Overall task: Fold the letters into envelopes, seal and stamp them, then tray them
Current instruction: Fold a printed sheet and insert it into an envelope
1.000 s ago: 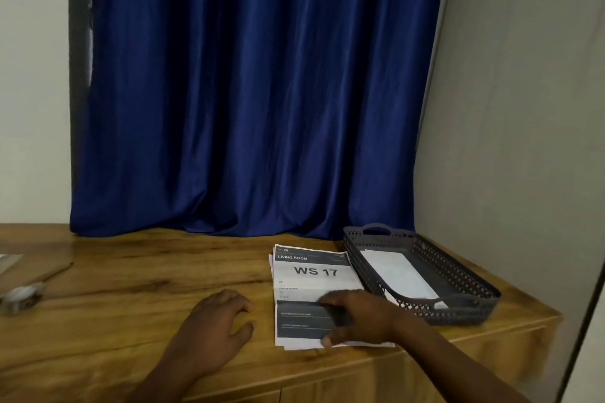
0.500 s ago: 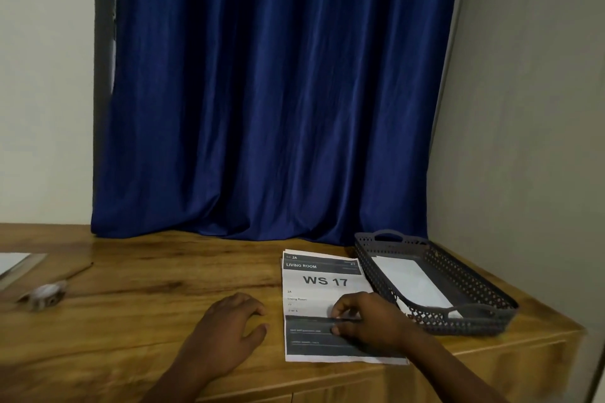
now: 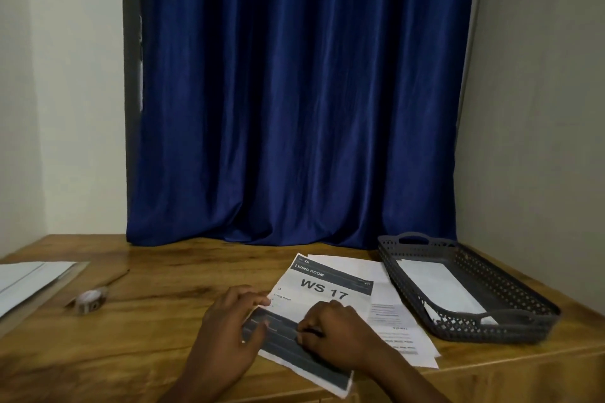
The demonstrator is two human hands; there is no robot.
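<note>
Near the table's [image 3: 157, 311] front edge, both hands press on the top letter [image 3: 322, 291] of a small stack, the left hand [image 3: 229, 334] flat with fingers spread, the right hand [image 3: 337, 334] pinching its lower part, while a grey tray [image 3: 537, 325] holding an envelope [image 3: 438, 288] sits at the right edge.

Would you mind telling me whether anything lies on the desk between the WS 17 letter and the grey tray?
Nothing solid does. Only a second sheet lies flat under the WS 17 letter, reaching toward the grey tray. Both hands, left hand and right hand, already rest on the letter.
</note>
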